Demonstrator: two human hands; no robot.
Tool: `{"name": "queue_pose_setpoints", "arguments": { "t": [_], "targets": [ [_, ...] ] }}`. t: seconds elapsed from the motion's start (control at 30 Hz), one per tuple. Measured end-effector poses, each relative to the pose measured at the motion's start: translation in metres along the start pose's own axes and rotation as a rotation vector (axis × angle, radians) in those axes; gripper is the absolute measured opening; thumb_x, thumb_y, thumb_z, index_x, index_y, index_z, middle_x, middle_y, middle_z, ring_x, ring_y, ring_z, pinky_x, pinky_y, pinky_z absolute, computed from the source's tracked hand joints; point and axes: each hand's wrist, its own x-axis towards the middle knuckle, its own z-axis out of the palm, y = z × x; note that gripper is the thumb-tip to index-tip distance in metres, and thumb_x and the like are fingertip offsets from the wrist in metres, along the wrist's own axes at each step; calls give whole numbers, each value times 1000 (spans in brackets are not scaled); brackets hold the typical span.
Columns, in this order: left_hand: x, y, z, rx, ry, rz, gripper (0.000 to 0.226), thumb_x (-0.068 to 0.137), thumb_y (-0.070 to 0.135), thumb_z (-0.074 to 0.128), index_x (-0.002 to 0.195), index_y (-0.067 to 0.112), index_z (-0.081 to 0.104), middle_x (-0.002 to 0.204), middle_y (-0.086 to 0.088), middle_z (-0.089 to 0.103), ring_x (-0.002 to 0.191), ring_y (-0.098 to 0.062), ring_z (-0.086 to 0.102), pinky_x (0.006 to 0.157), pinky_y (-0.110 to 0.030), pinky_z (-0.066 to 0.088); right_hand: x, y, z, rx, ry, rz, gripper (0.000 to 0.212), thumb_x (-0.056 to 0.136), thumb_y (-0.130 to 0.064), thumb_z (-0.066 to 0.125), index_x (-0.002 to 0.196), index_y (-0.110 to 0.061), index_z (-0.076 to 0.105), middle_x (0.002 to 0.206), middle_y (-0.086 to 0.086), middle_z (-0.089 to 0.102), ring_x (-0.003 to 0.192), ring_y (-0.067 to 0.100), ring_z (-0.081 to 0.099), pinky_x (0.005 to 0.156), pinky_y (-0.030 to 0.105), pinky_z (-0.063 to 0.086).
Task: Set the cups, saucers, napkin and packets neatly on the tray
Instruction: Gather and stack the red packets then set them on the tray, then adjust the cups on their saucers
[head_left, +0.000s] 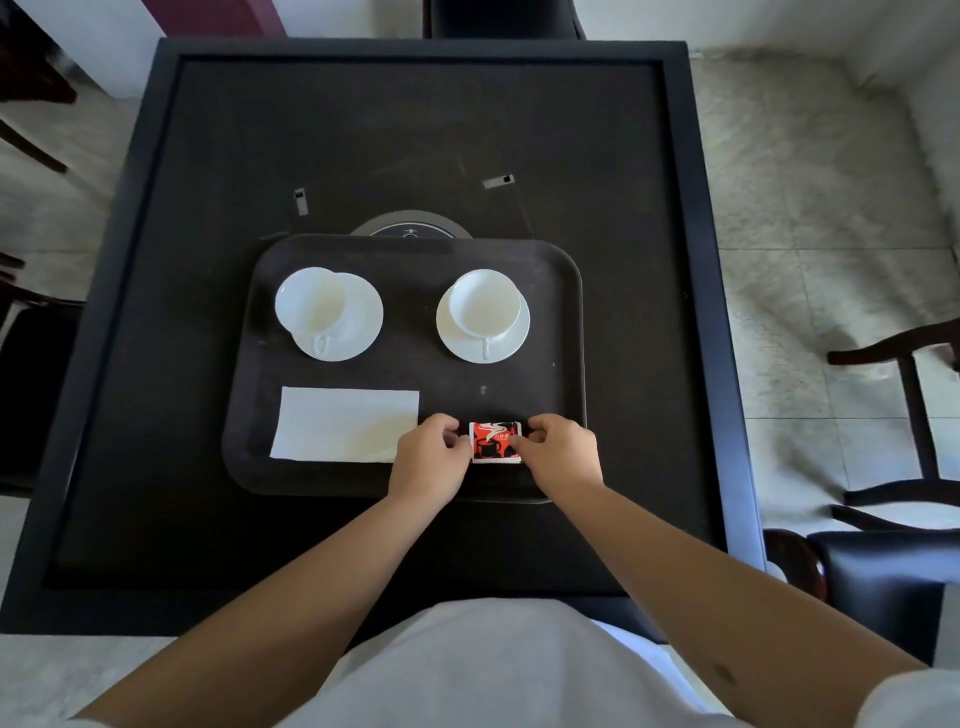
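Pinching a small red, black and white packet (495, 441) from both sides, the left hand (431, 457) and right hand (563, 452) meet at about 5 o'clock on the dark rounded-rectangle plastic tray (569, 332). The fingers of each hand are pressed against the packet's short edges; whether more than one packet is stacked there is unclear. Just beside the left hand, at 7 o'clock, lies a flat white rectangular paper napkin (337, 423), its right corner touching or slipping under the hand. At 10 o'clock a white porcelain cup (310, 301) sits off-centre on a white round saucer (358, 332); at 2 o'clock a second white cup (484, 301) sits on its own white saucer (511, 343). The tray rests on a black square surface (156, 260), partly covering a round dark disc (410, 228) at 12 o'clock. Dark wooden chairs (909, 415) stand around on the floor.
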Motion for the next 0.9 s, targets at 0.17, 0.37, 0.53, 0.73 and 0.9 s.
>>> {"name": "queue_pose_setpoints", "arguments": {
  "t": [0.17, 0.37, 0.53, 0.73, 0.9],
  "targets": [
    [-11, -5, -11, 109, -62, 117, 54, 95, 32, 60, 145, 20, 44, 145, -1, 52, 131, -20, 50, 104, -36, 44, -13, 0, -9, -54, -93, -32, 48, 87, -33, 71, 130, -17, 57, 92, -12, 59, 69, -3, 50, 52, 7, 33],
    [-36, -16, -17, 388, -45, 323, 73, 91, 50, 56, 152, 22, 27, 160, -2, 28, 145, -21, 28, 110, -39, 36, -39, 3, -14, -46, -188, -41, 58, 89, -35, 69, 140, -19, 46, 127, 0, 61, 92, 3, 53, 63, 12, 36],
    [-60, -26, -28, 641, 39, 452, 85, 85, 66, 46, 154, 28, 12, 166, -7, 7, 151, -29, 11, 114, -46, 28, -72, 5, -23, -395, -46, -318, 78, 84, -56, 65, 148, -33, 27, 154, -4, 36, 138, 21, 37, 97, 37, 43],
    [-78, -32, -46, 720, 126, 460, 91, 81, 77, 38, 153, 35, 2, 166, -6, -3, 152, -31, 3, 116, -50, 21, -95, 6, -28, -616, 20, -433, 97, 77, -80, 50, 151, -41, 1, 164, -5, -2, 150, 27, 2, 115, 52, 19],
    [-86, -38, -66, 710, 127, 455, 89, 83, 76, 38, 154, 35, 3, 167, -5, 0, 152, -30, 3, 117, -50, 21, -105, 1, -24, -646, 47, -443, 95, 78, -80, 48, 151, -41, 1, 164, -5, -3, 150, 27, 2, 115, 51, 21]
  ]
}}
